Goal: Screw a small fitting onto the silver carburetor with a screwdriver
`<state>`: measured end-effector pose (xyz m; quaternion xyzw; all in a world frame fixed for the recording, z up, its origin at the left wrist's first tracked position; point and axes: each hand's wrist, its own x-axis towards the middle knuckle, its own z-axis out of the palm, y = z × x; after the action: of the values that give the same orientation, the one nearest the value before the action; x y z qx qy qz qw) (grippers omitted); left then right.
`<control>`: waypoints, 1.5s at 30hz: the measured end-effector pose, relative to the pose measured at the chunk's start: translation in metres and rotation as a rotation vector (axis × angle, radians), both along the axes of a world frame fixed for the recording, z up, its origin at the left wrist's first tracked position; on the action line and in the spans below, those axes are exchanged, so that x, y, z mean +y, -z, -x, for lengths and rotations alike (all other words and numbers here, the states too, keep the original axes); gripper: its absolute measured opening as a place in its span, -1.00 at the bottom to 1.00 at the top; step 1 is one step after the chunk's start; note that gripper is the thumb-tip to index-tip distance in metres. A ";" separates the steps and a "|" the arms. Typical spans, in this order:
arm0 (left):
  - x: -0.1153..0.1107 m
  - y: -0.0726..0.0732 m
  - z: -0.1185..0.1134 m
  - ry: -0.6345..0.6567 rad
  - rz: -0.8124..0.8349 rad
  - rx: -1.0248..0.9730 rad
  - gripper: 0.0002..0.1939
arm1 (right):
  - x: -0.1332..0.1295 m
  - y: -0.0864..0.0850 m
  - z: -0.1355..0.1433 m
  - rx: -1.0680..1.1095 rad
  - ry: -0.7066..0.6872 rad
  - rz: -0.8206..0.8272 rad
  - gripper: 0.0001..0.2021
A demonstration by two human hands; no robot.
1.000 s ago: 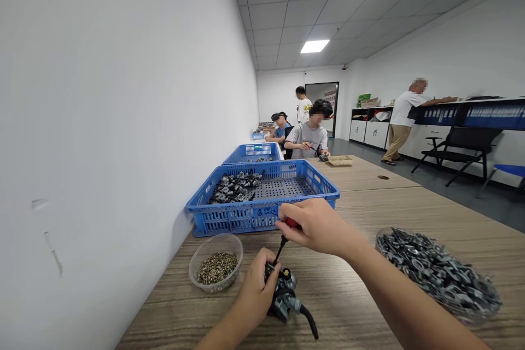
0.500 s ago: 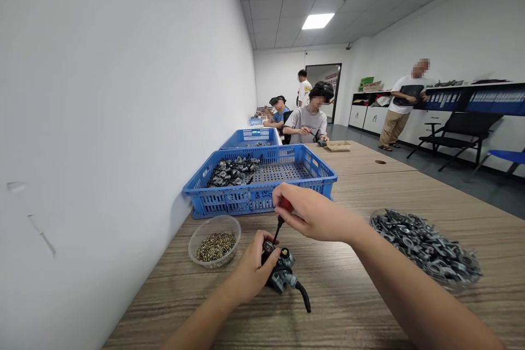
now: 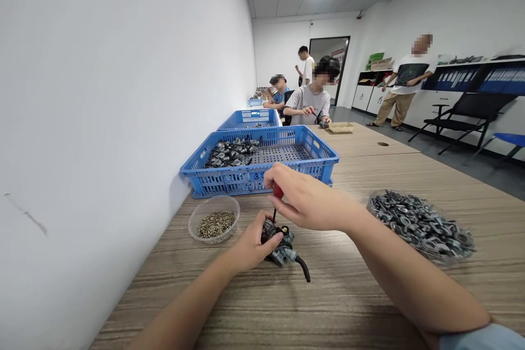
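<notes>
A small grey metal carburetor [image 3: 283,254] with a bent black hose rests on the wooden table. My left hand [image 3: 255,243] is closed around its left side, the thumb lying across the top. Above it, my right hand [image 3: 297,197] grips the red handle of a screwdriver [image 3: 278,190]. The dark shaft points down and its tip meets the carburetor's top near my left fingers; the exact contact spot is hidden. Left of my hands stands a clear round tub [image 3: 192,231] of small brass-coloured screws.
A blue crate [image 3: 262,181] holding more carburetors stands behind my hands, with a second blue crate [image 3: 229,119] beyond. To the right is a clear tub of grey metal parts [image 3: 422,227]. A co-worker [image 3: 309,99] sits across the table; the white wall borders the left.
The camera has tilted down, so the whole scene sits higher in view. My right hand and the screwdriver are slightly lower toward the carburetor. My left hand keeps its hold.
</notes>
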<state>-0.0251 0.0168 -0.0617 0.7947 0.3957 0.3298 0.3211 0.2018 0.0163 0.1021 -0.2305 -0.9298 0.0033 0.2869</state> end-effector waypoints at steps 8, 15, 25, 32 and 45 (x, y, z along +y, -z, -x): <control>-0.001 -0.007 -0.002 -0.010 -0.026 0.098 -0.66 | 0.009 -0.009 0.000 0.070 -0.223 0.373 -0.81; 0.000 -0.005 -0.001 0.004 -0.009 0.115 -0.61 | 0.008 -0.012 0.005 0.035 -0.193 0.251 -0.79; 0.000 0.002 -0.009 -0.072 -0.046 -0.060 -0.64 | -0.011 -0.008 0.019 0.016 0.110 0.158 -0.59; -0.004 0.001 -0.020 -0.218 -0.014 -0.127 -0.60 | -0.008 -0.012 0.025 -0.072 0.392 0.103 -0.87; -0.006 -0.002 -0.024 -0.318 -0.077 -0.070 -0.67 | 0.002 -0.016 -0.013 0.014 0.008 0.241 -0.78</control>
<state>-0.0008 0.0113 -0.0596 0.7218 0.4922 0.4189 0.2476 0.2153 0.0181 0.1177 -0.2669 -0.9197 0.1156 0.2637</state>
